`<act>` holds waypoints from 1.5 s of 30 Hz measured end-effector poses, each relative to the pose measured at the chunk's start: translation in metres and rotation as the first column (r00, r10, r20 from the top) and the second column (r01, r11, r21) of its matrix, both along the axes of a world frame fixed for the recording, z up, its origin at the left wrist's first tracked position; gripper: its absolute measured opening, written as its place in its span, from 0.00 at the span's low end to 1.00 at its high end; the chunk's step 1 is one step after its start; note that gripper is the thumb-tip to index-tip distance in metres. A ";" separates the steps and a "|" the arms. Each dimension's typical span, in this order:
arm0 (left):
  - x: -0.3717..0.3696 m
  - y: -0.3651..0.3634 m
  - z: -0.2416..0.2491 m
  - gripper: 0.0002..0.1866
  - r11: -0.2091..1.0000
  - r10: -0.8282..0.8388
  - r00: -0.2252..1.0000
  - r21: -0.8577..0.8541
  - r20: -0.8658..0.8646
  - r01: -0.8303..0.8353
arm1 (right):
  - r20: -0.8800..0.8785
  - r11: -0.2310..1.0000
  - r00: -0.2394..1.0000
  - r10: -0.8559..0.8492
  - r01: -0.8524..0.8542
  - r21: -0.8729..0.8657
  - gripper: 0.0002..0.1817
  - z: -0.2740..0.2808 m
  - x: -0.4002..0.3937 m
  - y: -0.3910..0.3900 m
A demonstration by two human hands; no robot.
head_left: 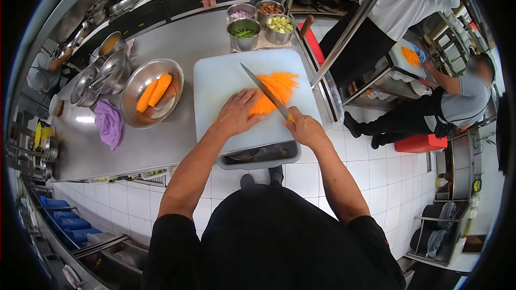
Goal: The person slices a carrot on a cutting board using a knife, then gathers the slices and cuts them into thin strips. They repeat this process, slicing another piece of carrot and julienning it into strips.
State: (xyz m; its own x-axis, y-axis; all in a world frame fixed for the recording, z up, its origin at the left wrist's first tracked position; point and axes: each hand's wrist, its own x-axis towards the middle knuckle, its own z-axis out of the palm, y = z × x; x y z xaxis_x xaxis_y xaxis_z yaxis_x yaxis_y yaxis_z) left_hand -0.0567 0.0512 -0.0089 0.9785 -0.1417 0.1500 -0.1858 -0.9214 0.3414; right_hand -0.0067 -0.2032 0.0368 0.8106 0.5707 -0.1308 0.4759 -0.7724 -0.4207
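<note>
Two whole peeled carrots [153,93], smooth and bright orange, lie in the steel bowl [176,87]. On the white cutting board [215,80], the left hand [238,111] lies with fingers slightly spread, at the edge of the shredded carrot [278,85], a loose orange heap of thin strips. The right hand [304,127] curls its fingers around the handle of the knife [266,92], its blade across the heap.

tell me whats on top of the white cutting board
On the cutting board are thin orange strips, with the knife across them in the right hand and the left hand beside the blade. The board surface under the strips and left hand is hidden.
</note>
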 end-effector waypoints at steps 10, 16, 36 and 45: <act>0.017 0.013 -0.003 0.17 0.977 -0.142 0.980 -0.139 0.137 0.161 | 0.064 0.982 0.995 0.081 -0.069 -0.178 0.21 0.023 0.018 0.029; 0.025 0.009 -0.005 0.14 0.968 -0.169 0.974 -0.159 0.153 0.193 | 0.029 0.955 0.996 0.085 -0.073 -0.289 0.21 0.042 0.014 0.033; 0.026 0.005 -0.001 0.14 0.972 -0.143 0.972 -0.161 0.185 0.173 | 0.070 0.958 0.992 0.107 -0.084 -0.273 0.19 0.017 0.017 0.046; 0.025 0.005 -0.008 0.15 0.968 -0.149 0.955 -0.157 0.256 0.193 | 0.032 0.948 0.998 0.047 -0.034 -0.316 0.19 0.013 0.001 0.033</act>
